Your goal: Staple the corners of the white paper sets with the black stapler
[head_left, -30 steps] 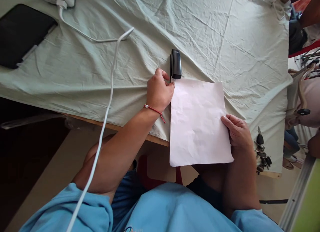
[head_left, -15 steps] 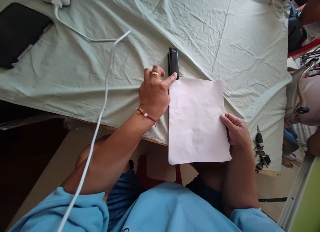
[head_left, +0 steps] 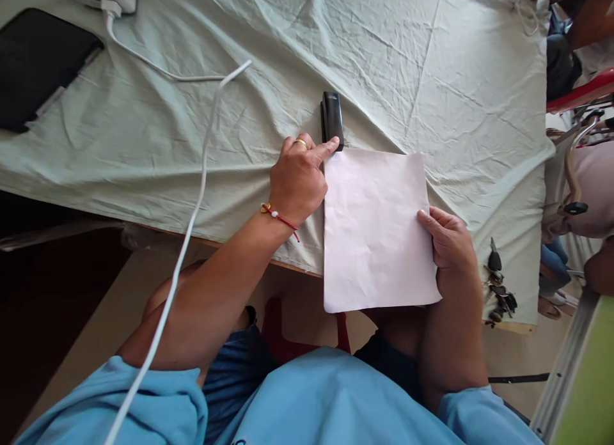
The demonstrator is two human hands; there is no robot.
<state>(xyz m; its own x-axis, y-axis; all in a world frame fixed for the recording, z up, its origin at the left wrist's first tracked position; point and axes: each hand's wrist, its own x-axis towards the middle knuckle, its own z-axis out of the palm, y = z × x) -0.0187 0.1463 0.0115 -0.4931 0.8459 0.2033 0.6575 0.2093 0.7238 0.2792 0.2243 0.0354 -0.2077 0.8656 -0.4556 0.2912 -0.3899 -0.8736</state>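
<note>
1 or more thin sheets of creased white rectangular paper (head_left: pixel 374 227) meet the front end of a narrow black stapler (head_left: pixel 332 116) at the upper left corner; the lower part overhangs the near edge of the pale-green cloth-covered table (head_left: pixel 393 68). The paper should handle light, limp and easily creased, best taken by its side edges. The right hand (head_left: pixel 448 237) pinches its right edge. The left hand (head_left: pixel 300 179) lays 1 digit on the stapler; I cannot tell whether its curled fingers grip anything. Room seems widest toward the far edge, between a long white cable (head_left: pixel 203 170), left, and dark keys (head_left: pixel 494 261) by the near right corner.
</note>
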